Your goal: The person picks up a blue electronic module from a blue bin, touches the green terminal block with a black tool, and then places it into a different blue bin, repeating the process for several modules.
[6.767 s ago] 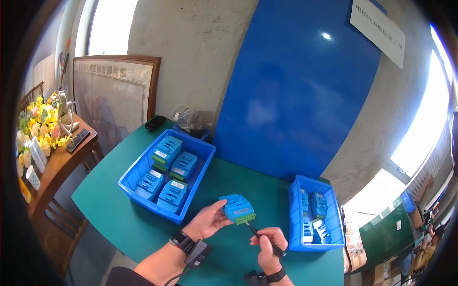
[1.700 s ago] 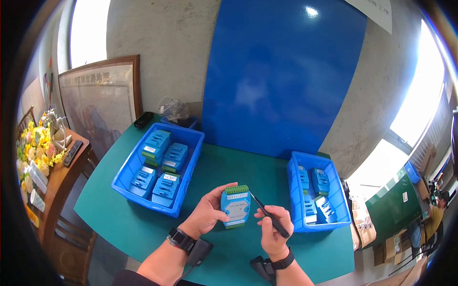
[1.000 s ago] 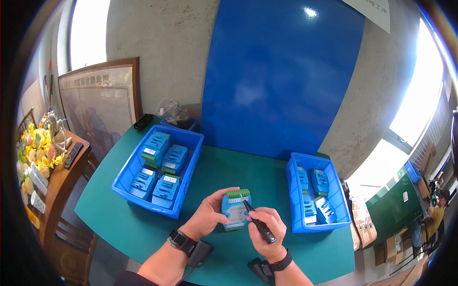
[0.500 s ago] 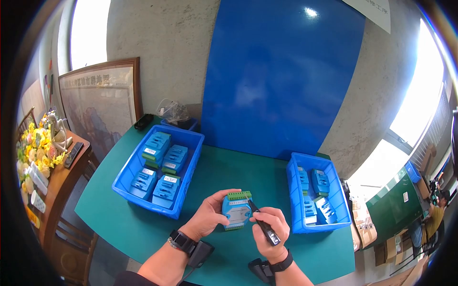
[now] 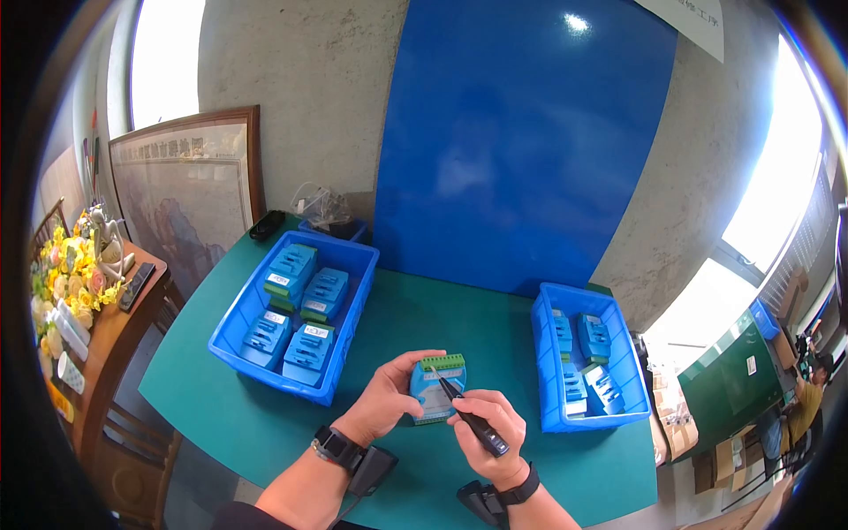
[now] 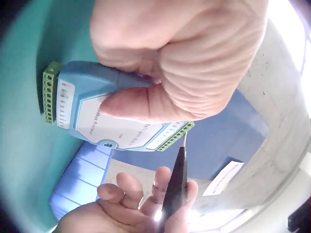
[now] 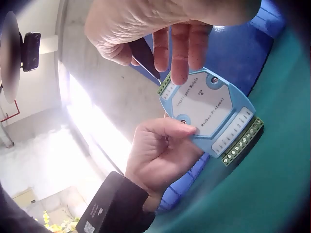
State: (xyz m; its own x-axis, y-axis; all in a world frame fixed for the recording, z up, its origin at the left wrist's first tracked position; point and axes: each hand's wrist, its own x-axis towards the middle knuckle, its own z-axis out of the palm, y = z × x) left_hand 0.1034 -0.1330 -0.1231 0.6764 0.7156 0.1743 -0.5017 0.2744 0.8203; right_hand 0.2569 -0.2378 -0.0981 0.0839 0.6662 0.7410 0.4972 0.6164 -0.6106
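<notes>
In the head view my left hand (image 5: 382, 402) grips a light-blue module (image 5: 433, 408) by its left side, thumb on its pale label face. Green screw-terminal strips run along its two ends, the far one (image 5: 442, 361) facing away from me. My right hand (image 5: 495, 435) holds a slim black screwdriver (image 5: 484, 433) like a pen, its metal tip slanting to the far strip. The left wrist view shows that screwdriver (image 6: 176, 182) with its tip right at the green terminals (image 6: 178, 136). In the right wrist view, printed lettering shows on the module (image 7: 206, 104).
A blue bin (image 5: 331, 384) with several similar modules stands left on the green table (image 5: 415, 305). Another blue bin (image 5: 590, 417), also holding several modules, stands right. A small blue box (image 5: 355, 231) with a clear plastic bag sits at the back, beside a black object (image 5: 267, 225).
Since the earliest frame the module has been turned label side up. In the last half second the screwdriver tip has moved left along the far terminal strip; my left hand stays put.
</notes>
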